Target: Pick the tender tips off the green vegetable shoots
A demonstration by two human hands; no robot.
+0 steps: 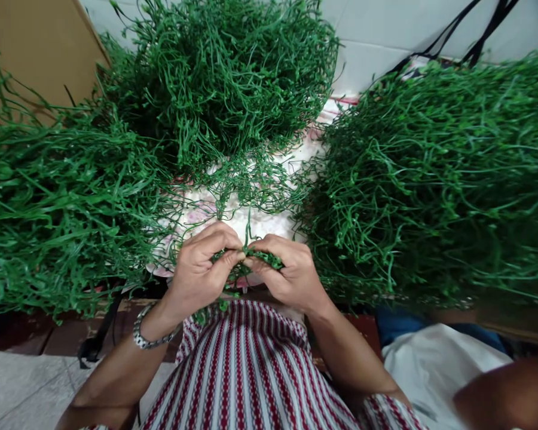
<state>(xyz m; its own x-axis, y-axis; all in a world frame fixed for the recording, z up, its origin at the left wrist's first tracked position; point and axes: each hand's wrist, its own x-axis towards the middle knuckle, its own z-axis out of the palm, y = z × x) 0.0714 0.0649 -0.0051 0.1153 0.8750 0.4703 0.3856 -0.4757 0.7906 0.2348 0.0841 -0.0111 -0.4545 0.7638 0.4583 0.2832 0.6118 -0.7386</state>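
Green sprig (260, 258): small piece of plastic foliage pinched between both hands just above the lap, its long axis running left to right across the body
Piles: three big heaps of the same thin, wiry green strands — left heap (58, 209), middle heap (224, 77), right heap (434, 179) — ringing the hands on all sides but the near one
Cloth (260, 221): pale, faintly patterned, bare only in the gap between the heaps, just beyond the knuckles
Garment (246, 370): red-and-white striped weave, under the wrists
Left hand (201, 269): fingers curled, thumb and forefinger clamped on the sprig's left end; metal bracelet (150, 337) at the wrist
Right hand (287, 272): closed over the sprig's right end, fingertips meeting the left hand's — neither hand nearer than the other
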